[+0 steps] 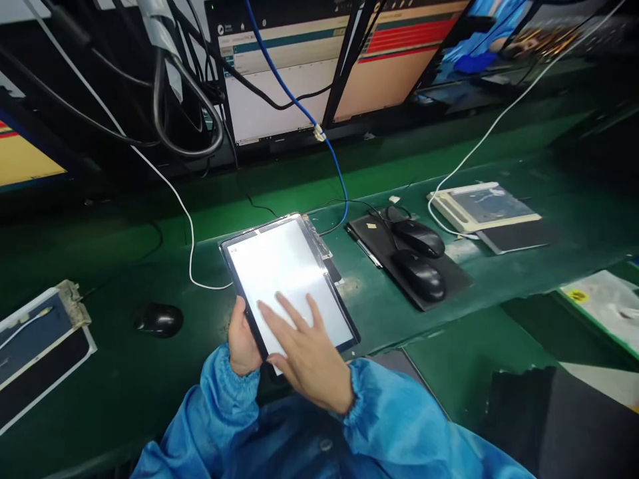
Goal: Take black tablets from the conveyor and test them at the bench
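Observation:
A tablet with a bright white screen and a dark bezel is tilted toward me over the bench edge. My left hand grips its lower left side, thumb along the edge and the other fingers hidden behind. Over the lower part of the screen, my right hand has its fingers spread; whether they touch the glass I cannot tell. A white cable runs to the tablet's left edge. Behind its upper right side, part of a worn holder shows.
Two black mice lie on a dark pad to the right, with a stand beyond. Another mouse and stand are at left. Monitors line the back, with black cables and a blue cable hanging before them.

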A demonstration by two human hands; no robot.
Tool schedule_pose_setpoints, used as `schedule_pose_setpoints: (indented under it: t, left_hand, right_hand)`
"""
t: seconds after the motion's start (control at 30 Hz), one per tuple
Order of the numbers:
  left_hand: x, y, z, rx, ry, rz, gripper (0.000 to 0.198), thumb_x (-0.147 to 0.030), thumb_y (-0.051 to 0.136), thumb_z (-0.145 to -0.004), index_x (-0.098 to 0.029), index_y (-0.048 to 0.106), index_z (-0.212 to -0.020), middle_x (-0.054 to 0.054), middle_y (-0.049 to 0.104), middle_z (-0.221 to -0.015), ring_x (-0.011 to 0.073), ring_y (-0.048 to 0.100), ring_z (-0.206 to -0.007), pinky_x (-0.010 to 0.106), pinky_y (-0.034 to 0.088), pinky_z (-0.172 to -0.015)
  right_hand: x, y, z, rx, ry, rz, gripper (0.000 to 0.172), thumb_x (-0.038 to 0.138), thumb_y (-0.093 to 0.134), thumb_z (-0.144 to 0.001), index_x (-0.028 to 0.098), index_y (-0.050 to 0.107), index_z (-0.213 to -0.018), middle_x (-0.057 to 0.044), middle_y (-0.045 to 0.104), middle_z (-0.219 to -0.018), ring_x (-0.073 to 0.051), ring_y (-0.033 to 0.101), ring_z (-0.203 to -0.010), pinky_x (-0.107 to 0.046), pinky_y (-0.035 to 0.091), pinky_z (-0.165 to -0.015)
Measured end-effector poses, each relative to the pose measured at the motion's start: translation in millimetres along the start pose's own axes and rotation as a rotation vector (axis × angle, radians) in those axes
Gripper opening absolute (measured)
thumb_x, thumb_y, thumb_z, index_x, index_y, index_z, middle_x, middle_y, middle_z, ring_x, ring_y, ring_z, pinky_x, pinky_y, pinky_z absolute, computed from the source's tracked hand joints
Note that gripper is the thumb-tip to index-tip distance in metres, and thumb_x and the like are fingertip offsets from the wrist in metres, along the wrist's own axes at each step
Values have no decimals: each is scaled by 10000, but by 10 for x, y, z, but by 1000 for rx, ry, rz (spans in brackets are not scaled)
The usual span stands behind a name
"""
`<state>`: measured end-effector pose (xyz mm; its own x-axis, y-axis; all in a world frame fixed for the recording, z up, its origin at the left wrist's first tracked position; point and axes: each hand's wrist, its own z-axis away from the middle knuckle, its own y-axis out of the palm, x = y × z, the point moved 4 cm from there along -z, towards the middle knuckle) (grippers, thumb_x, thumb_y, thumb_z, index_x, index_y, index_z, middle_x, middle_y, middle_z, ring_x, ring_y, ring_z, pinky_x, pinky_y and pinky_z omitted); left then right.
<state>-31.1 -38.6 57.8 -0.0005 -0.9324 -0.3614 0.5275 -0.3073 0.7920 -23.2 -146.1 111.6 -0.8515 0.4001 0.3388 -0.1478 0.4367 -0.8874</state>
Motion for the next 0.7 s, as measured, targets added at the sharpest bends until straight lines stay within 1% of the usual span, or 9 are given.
schedule_pose_setpoints:
  t: [0.1,0.17,0.27,0.33,0.37,0.43,0.53,0.63,0.7]
  left_hand:
    - [11,18,16,-25,63,45,483,-430,330,-954,-135,685,-1096,108,681,-1073,284,524,-1209,448,324,-1114]
    - [44,14,55,-88,125,52,459,-416,341,-950,-154,695,-1080,94,690,-1049,278,531,-1202,442,328,-1112]
    - [141,-30,157,-164,205,55,441,-408,346,-943,-185,711,-1048,78,696,-1036,272,529,-1206,444,318,-1119]
    - [224,-66,228,-107,200,40,437,-472,412,-909,-188,712,-1053,86,689,-1061,289,502,-1234,462,304,-1125]
    - [260,-81,260,-41,182,27,463,-529,463,-876,-186,708,-1067,95,682,-1084,304,482,-1251,474,295,-1128]
    - [311,-110,317,125,125,8,611,-668,530,-793,-176,686,-1121,116,651,-1158,333,436,-1286,497,272,-1135]
    - [338,-172,360,298,39,18,815,-825,476,-727,-194,633,-1217,118,580,-1279,348,391,-1316,510,241,-1144]
    - [368,-252,335,333,-25,14,810,-845,460,-716,-256,609,-1251,89,564,-1308,340,422,-1295,503,249,-1142]
    - [383,-306,299,302,-14,24,758,-822,447,-744,-288,599,-1260,70,558,-1319,330,447,-1276,494,270,-1135]
  right_hand:
    - [-446,-222,184,-247,239,129,502,229,328,-996,127,251,-1481,-123,362,-1458,-317,192,-1392,-664,96,-1087]
    - [-707,-335,371,-415,405,99,512,330,366,-1006,161,273,-1480,-148,316,-1479,-346,207,-1385,-661,160,-1072]
    - [-940,-289,571,-435,558,-348,486,445,378,-1004,188,402,-1416,-138,457,-1389,-304,451,-1256,-534,382,-1019]
    - [-995,-234,632,-408,619,-593,444,485,385,-995,189,557,-1278,-111,590,-1242,-272,570,-1117,-453,470,-940]
    - [-1019,-233,646,-407,646,-634,438,501,399,-985,185,615,-1199,-101,627,-1178,-270,594,-1070,-434,486,-911]
    - [-1089,-289,642,-415,664,-613,426,507,440,-960,177,670,-1100,-90,665,-1086,-266,619,-987,-398,505,-843]
    - [-1254,-397,559,-333,594,-565,377,464,473,-942,180,697,-1050,-69,689,-988,-241,640,-862,-350,512,-743]
    - [-1350,-449,442,-253,452,-503,313,376,466,-959,179,698,-1032,-65,691,-984,-233,644,-891,-339,513,-766]
    - [-1256,-465,389,-314,361,-327,282,305,448,-978,171,673,-1083,-85,676,-1040,-243,630,-953,-366,506,-808]
